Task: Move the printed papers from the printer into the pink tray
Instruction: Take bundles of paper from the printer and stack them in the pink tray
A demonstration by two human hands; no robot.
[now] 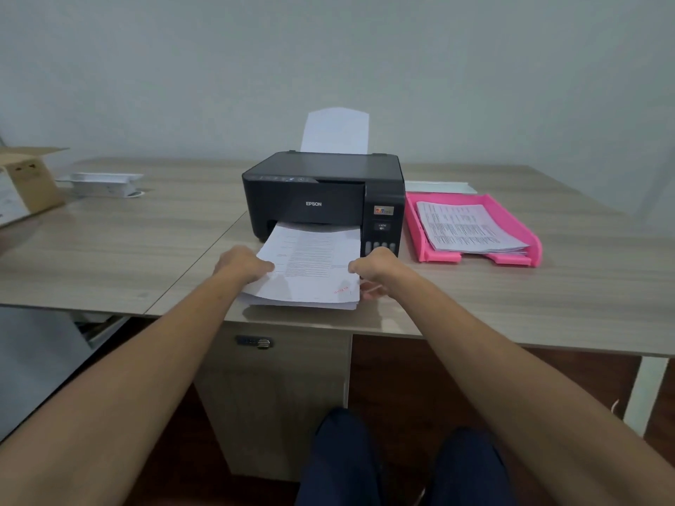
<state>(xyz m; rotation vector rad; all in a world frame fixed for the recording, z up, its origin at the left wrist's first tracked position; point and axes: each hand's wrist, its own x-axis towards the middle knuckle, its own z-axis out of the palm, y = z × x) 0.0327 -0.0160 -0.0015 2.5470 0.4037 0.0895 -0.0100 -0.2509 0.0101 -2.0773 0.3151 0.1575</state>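
Head view. A black printer (323, 193) stands on the wooden desk (120, 246) at centre frame, its front facing the person. Blank sheets (336, 131) stand upright in its rear feeder at 12 o'clock of the machine.

The printed papers (310, 268), a stack of text-covered sheets, project from the printer's front output slot toward 6 o'clock. Their far edge lies at the slot; their near edge overhangs toward the desk's front edge.

The left hand (243, 264) is closed on the stack's left edge, at 9 o'clock of the papers, thumb on top of the uppermost sheet. The right hand (372, 268) is closed on the right edge, at 3 o'clock of the papers, thumb on top and fingertips (370, 288) showing beneath the stack. Both forearms reach in from the bottom corners of the frame.

The pink tray (531, 246) sits on the desk at 3 o'clock of the printer, just beside it. It already holds a pile of printed sheets (469, 228).

At 9 o'clock of the printer, well apart, lies a white power strip (104, 184); a cardboard box (27, 184), flaps open, stands at the frame's left edge.
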